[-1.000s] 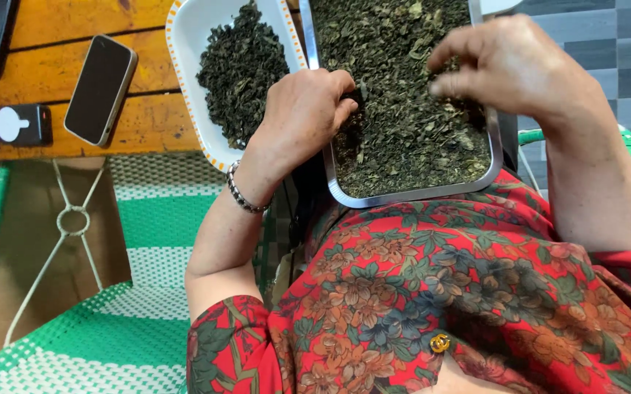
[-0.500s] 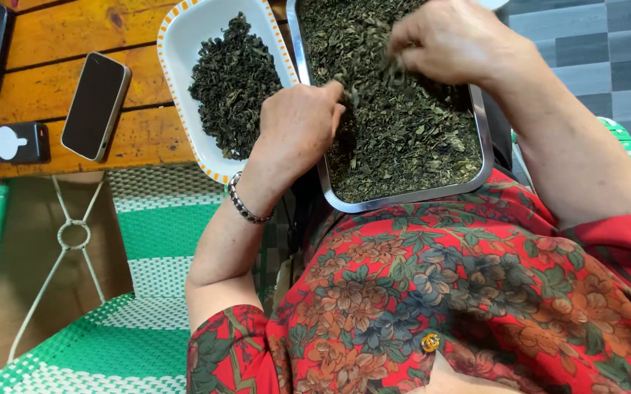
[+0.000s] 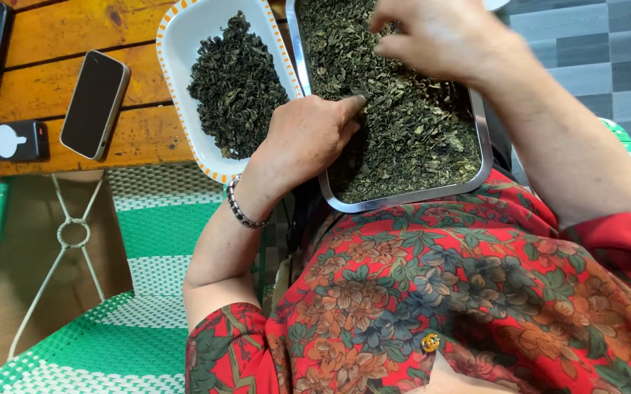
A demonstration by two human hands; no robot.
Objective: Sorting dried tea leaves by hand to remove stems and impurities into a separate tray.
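A wooden table (image 3: pixel 53 36) of orange planks is seen above a grey tiled floor (image 3: pixel 593 51) and a green-and-white woven chair (image 3: pixel 148 241). A steel tray (image 3: pixel 469 182) of dried leaves (image 3: pixel 403 138) overhangs the table's near edge, its long axis running away from the person. The left hand (image 3: pixel 304 142) rests on the tray's left rim, fingers loosely curled into the leaves; the right hand (image 3: pixel 443 36) is pinched narrow over them. A white oval dish (image 3: pixel 184 44) lies just left.
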